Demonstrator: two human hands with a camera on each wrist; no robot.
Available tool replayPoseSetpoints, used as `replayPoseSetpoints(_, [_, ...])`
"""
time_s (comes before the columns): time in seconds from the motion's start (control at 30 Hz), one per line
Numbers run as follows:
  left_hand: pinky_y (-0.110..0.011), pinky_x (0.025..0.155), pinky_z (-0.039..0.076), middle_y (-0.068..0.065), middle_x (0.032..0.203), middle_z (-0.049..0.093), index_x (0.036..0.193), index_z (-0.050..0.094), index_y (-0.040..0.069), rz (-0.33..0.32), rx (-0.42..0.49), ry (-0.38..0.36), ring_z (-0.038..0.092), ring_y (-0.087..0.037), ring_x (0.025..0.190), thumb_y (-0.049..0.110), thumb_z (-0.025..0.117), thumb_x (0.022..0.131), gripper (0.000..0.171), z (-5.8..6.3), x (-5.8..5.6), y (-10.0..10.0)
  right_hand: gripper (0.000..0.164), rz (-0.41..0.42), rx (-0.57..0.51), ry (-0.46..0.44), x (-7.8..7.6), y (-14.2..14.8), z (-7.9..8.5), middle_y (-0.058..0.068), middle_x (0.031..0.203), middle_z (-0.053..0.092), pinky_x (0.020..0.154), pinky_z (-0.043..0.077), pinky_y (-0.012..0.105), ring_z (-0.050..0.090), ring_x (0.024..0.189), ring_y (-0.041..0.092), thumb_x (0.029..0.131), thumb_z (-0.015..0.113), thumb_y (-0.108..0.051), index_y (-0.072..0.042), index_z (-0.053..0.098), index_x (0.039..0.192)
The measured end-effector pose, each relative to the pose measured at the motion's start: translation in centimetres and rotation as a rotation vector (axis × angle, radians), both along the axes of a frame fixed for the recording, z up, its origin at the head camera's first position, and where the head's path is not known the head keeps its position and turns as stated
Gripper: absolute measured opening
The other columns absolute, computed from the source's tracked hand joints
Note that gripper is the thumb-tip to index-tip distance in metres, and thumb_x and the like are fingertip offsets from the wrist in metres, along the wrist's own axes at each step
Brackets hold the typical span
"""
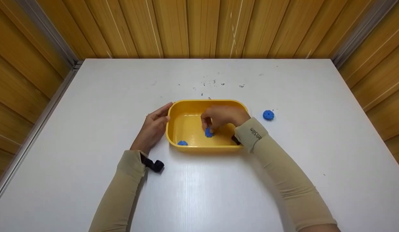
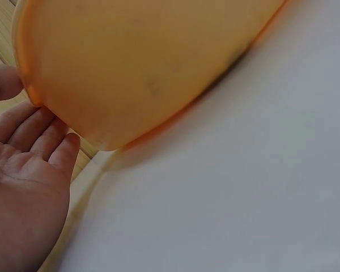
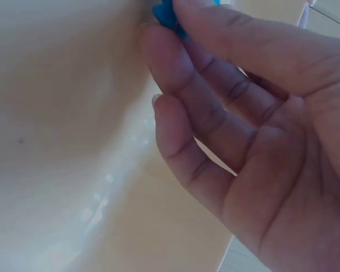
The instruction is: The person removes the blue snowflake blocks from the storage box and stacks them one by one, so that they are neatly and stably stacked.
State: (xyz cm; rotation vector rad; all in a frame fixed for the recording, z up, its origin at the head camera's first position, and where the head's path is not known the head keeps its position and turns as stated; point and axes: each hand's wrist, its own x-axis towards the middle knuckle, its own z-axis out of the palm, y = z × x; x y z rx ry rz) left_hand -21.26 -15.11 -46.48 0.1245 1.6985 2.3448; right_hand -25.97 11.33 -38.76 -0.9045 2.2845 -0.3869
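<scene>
A yellow plastic bin [image 1: 186, 149] with rounded corners sits on the white table. My left hand [image 1: 153, 127] holds the bin's left side, thumb at the rim and fingers against the outer wall; the left wrist view shows this hand [image 2: 28, 164] from the palm side. Inside the bin, my right hand [image 1: 223, 115] pinches a small blue notched disc [image 1: 209, 132] between thumb and fingertips. Only part of that blue disc [image 3: 167, 14] shows in the right wrist view, above the curled fingers. Another blue disc [image 1: 182, 143] lies in the bin's front left corner, partly hidden by the front wall.
A third blue disc [image 1: 268, 115] with a centre hole lies on the table [image 1: 199, 190], to the right of the bin. Dark specks mark the surface behind the bin. Yellow wood-look panels [image 1: 199, 29] rise beyond the table's back edge and along both sides.
</scene>
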Motion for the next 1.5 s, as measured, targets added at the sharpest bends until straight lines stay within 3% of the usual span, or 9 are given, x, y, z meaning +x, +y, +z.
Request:
replayPoseSetpoints(0.33, [-0.030,0.125,0.033,-0.009,0.165,0.037,0.157,0.037,0.003,-0.002,0.038,0.008,0.033,-0.019,0.155,-0.007,0.046,0.099,0.060,0.0,-0.1,0.0,0.007,0.039,-0.020,0.058,-0.2,0.2,1.2,0.006,0.092,0.069,0.079,0.052,0.028,0.057,0.083,0.019,0.091,0.071,-0.002,-0.008,0.070,0.092])
replayPoseSetpoints(0.53, [-0.029,0.124,0.033,-0.008,0.165,0.037,0.157,0.037,0.003,-0.002,0.029,0.007,0.034,-0.018,0.154,-0.007,0.046,0.099,0.060,0.1,0.2,0.1,0.009,-0.034,-0.023,0.021,0.0,0.6,1.8,0.006,0.093,0.066,0.078,0.051,0.027,0.057,0.083,0.020,0.093,0.068,0.000,-0.009,0.069,0.093])
replayPoseSetpoints(1.0, [-0.029,0.124,0.033,-0.009,0.166,0.036,0.157,0.037,0.003,0.000,0.040,-0.001,0.032,-0.018,0.155,-0.007,0.047,0.099,0.059,-0.1,0.0,0.1,0.009,-0.085,-0.093,0.031,0.1,2.1,4.3,0.007,0.098,0.072,0.083,0.055,0.030,0.063,0.089,0.025,0.094,0.068,-0.001,-0.007,0.071,0.100])
replayPoseSetpoints(1.2, [-0.030,0.125,0.033,-0.009,0.166,0.036,0.157,0.036,0.002,0.000,0.023,0.001,0.033,-0.019,0.155,-0.006,0.046,0.100,0.059,0.0,0.2,0.1,0.007,-0.107,-0.132,0.064,0.2,3.3,5.2,0.009,0.099,0.074,0.085,0.058,0.032,0.065,0.088,0.021,0.094,0.069,-0.002,-0.005,0.072,0.100])
replayPoseSetpoints(1.5, [-0.031,0.125,0.032,-0.010,0.165,0.037,0.157,0.036,0.002,-0.005,0.024,0.009,0.034,-0.020,0.154,-0.006,0.046,0.101,0.058,0.2,0.2,0.1,0.010,-0.161,-0.201,0.139,0.2,5.8,5.5,0.013,0.105,0.077,0.092,0.061,0.040,0.070,0.094,0.026,0.095,0.068,-0.002,0.000,0.073,0.104])
